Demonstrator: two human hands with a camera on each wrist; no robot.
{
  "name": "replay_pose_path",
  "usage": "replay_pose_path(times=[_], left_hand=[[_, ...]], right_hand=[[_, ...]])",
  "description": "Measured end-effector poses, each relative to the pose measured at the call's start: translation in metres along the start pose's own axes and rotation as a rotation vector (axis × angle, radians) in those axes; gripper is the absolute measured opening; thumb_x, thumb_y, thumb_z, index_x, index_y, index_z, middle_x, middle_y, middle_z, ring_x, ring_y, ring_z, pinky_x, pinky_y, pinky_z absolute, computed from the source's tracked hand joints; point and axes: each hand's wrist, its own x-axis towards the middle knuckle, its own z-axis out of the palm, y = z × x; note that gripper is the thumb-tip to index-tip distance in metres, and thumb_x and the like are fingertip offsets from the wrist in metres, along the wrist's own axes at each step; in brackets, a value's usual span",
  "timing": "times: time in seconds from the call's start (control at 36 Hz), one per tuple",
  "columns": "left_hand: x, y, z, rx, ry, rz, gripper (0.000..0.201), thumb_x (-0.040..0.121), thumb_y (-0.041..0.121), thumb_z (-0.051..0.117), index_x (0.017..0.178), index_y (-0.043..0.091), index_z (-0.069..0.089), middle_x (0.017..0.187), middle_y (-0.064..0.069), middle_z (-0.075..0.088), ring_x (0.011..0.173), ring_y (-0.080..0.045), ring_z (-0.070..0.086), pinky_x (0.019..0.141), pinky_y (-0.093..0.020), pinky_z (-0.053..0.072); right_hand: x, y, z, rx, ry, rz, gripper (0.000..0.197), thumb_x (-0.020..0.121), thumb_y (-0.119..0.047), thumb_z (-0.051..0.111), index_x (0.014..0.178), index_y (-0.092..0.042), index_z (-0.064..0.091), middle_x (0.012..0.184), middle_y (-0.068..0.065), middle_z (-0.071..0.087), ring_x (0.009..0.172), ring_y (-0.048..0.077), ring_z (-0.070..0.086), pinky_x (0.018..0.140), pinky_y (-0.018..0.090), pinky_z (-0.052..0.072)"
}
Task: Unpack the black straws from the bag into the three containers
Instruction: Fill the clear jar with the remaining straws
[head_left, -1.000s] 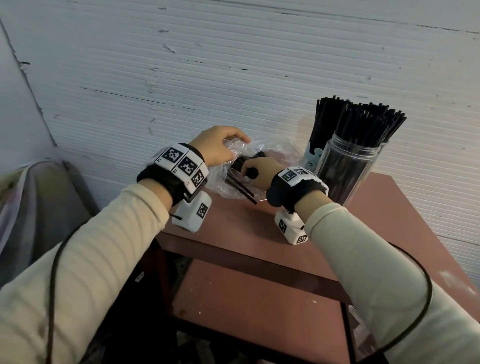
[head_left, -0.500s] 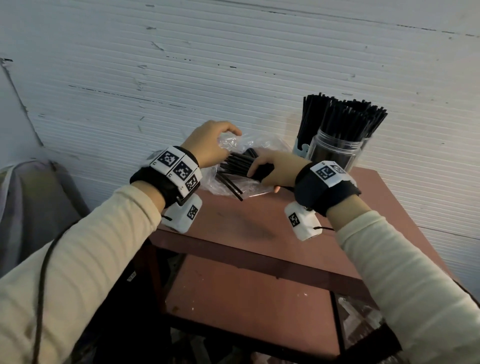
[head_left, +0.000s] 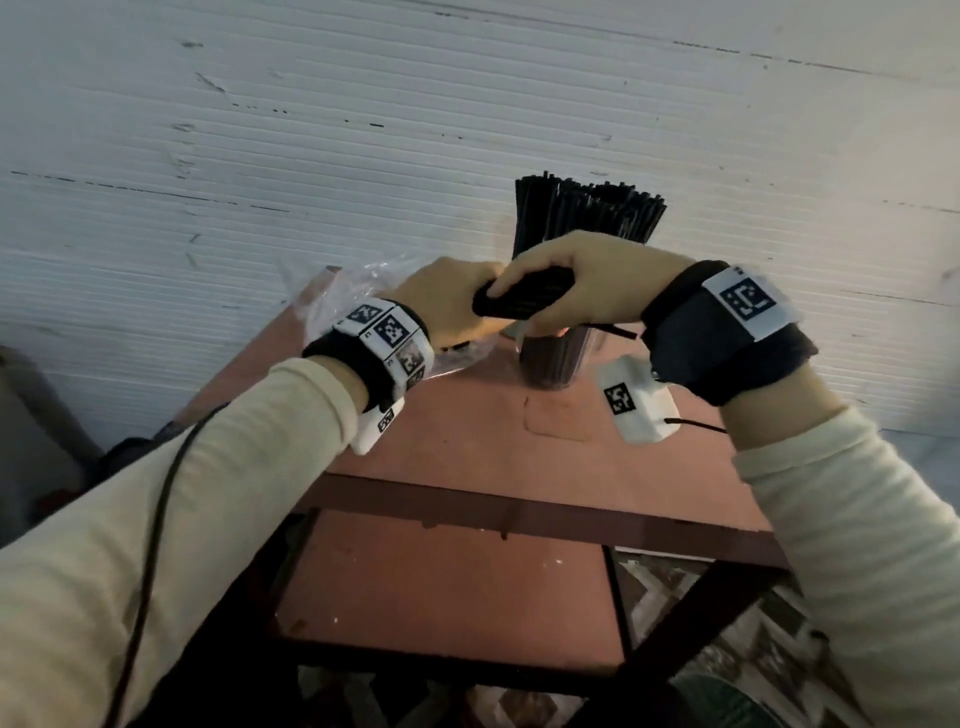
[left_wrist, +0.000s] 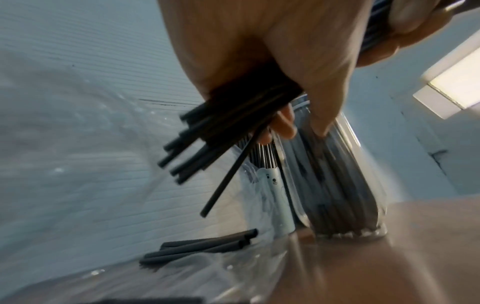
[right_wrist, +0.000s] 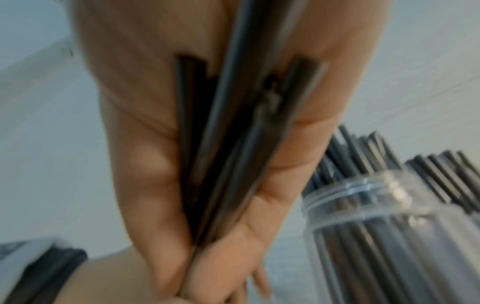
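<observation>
A bundle of black straws (head_left: 519, 299) is held level above the table, in front of a clear jar (head_left: 553, 361) packed with straws. My right hand (head_left: 582, 280) grips the bundle from above. My left hand (head_left: 457, 306) holds its left end, fingers curled round it (left_wrist: 241, 107). One straw (left_wrist: 226, 176) hangs loose below the bundle. The clear plastic bag (head_left: 332, 296) lies at the table's back left with a few straws (left_wrist: 200, 248) inside. A white holder with a bear face (left_wrist: 272, 185) stands behind the jar. The right wrist view shows the jar's open mouth (right_wrist: 369, 191) beside my palm.
The reddish table (head_left: 467, 431) stands against a white ribbed wall (head_left: 363, 130); its front edge is a dark metal rail. Upright straw tops (head_left: 587, 213) rise behind my hands. A lower shelf (head_left: 441, 587) sits under the table. A dark cable runs along my left sleeve.
My right hand has lifted the bundle out of the bag and carried it right, up to the jar. My left hand has left the bag and taken the bundle's end.
</observation>
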Motion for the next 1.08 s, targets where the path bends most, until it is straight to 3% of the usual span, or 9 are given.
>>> replay_pose_path(times=[0.17,0.28,0.33,0.39,0.53,0.64,0.89,1.0,1.08], left_hand=[[0.01,0.01,0.011,-0.315,0.121,-0.11,0.02,0.089,0.04,0.065,0.076,0.025,0.06,0.07,0.006,0.062,0.075,-0.019,0.064,0.075,-0.032,0.049],[0.01,0.025,0.016,-0.533,0.068,-0.074,0.029,0.09,0.039,0.064,0.08,0.013,0.061,0.066,0.002,0.062,0.065,-0.011,0.063,0.071,-0.026,0.05],[0.01,0.032,0.022,-0.622,0.038,-0.092,0.027,0.09,0.04,0.064,0.079,0.016,0.06,0.066,0.001,0.062,0.063,-0.007,0.061,0.072,-0.021,0.048],[0.008,0.035,0.03,-0.728,0.017,-0.116,0.025,0.088,0.043,0.067,0.076,0.021,0.059,0.065,0.003,0.061,0.066,-0.01,0.063,0.08,-0.029,0.051],[-0.002,0.032,0.045,-0.846,0.008,-0.189,0.021,0.085,0.029,0.073,0.088,0.012,0.062,0.068,0.004,0.06,0.061,-0.008,0.061,0.07,-0.018,0.05],[-0.005,0.03,0.043,-0.969,0.002,-0.238,0.03,0.084,0.021,0.075,0.104,0.001,0.065,0.087,-0.006,0.068,0.074,-0.015,0.065,0.083,-0.033,0.054],[-0.002,0.038,0.024,-1.032,-0.031,-0.162,0.007,0.091,0.005,0.064,0.094,0.011,0.063,0.08,0.001,0.066,0.074,-0.012,0.062,0.077,-0.026,0.053],[-0.004,0.027,0.028,-1.014,-0.165,-0.167,0.01,0.089,0.003,0.065,0.099,0.001,0.065,0.083,-0.001,0.068,0.081,-0.016,0.065,0.085,-0.031,0.052],[-0.009,0.019,0.034,-0.915,-0.331,-0.177,0.003,0.086,0.007,0.07,0.088,0.006,0.068,0.088,-0.01,0.067,0.089,-0.018,0.064,0.098,-0.034,0.047]], right_hand=[[-0.02,0.001,-0.036,0.091,0.407,-0.067,0.03,0.088,-0.043,0.065,0.117,-0.035,0.065,0.113,-0.017,0.064,0.102,-0.003,0.059,0.092,0.018,0.045],[-0.016,-0.009,-0.036,0.227,0.692,-0.162,0.033,0.09,-0.037,0.062,0.124,-0.035,0.06,0.122,-0.019,0.056,0.109,-0.004,0.055,0.089,0.013,0.047],[-0.011,-0.014,-0.029,0.219,0.772,-0.254,0.037,0.093,-0.028,0.06,0.13,-0.026,0.055,0.123,-0.018,0.053,0.114,-0.003,0.053,0.093,0.01,0.043],[-0.003,-0.015,-0.023,0.159,0.825,-0.326,0.042,0.094,-0.019,0.056,0.135,-0.017,0.048,0.126,-0.012,0.052,0.118,0.003,0.052,0.096,0.012,0.042],[0.015,-0.003,-0.002,-0.005,0.69,-0.261,0.032,0.097,-0.015,0.048,0.128,-0.013,0.059,0.124,0.0,0.061,0.108,0.005,0.057,0.095,0.011,0.041],[0.02,0.006,0.013,-0.122,0.504,-0.215,0.026,0.098,-0.025,0.052,0.114,-0.011,0.067,0.114,0.0,0.065,0.107,0.011,0.058,0.094,0.016,0.038],[0.02,0.001,0.016,-0.108,0.727,-0.198,0.047,0.085,-0.043,0.065,0.128,-0.027,0.057,0.135,0.001,0.046,0.127,0.023,0.037,0.104,0.028,0.026],[0.02,0.0,0.017,-0.003,0.572,-0.212,0.023,0.09,-0.031,0.062,0.107,-0.016,0.067,0.102,-0.005,0.067,0.097,0.009,0.06,0.088,0.019,0.046],[0.021,-0.002,0.022,0.028,0.518,-0.235,0.011,0.09,-0.02,0.061,0.094,-0.011,0.068,0.087,-0.006,0.068,0.082,0.009,0.063,0.076,0.014,0.047]])
